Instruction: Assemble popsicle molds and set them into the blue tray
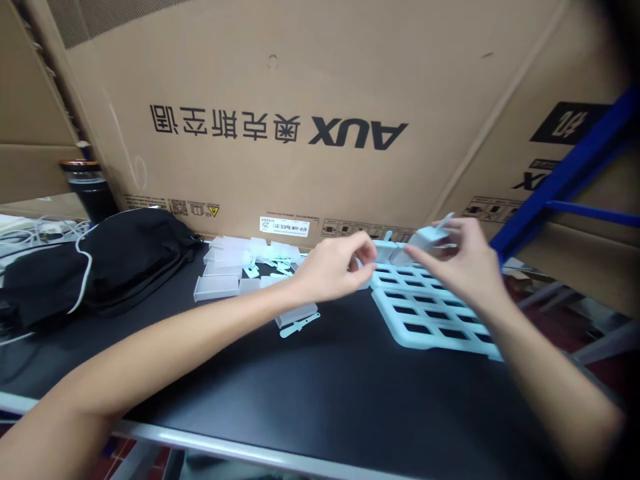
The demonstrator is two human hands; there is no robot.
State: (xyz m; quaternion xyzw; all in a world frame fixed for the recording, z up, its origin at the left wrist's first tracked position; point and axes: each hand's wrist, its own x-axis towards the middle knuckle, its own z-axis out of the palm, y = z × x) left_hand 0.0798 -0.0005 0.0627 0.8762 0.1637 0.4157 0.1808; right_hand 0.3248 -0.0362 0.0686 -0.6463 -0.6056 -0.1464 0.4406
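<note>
My right hand grips a translucent ice pop mould with a light-blue lid and stick, tilted above the back of a light-blue slotted tray. Another ice pop mould stands upright at the tray's back left corner. Just left of that mould is my left hand, its fingers curled and the thumb near the index finger; whatever they may hold is hidden. Behind my left forearm lie several loose translucent moulds and small light-blue stick pieces. One light-blue stick lies in front of them.
A large cardboard box walls off the back of the black table. At the left are a black bag, white cables and a dark bottle. A blue metal frame slants along the right side.
</note>
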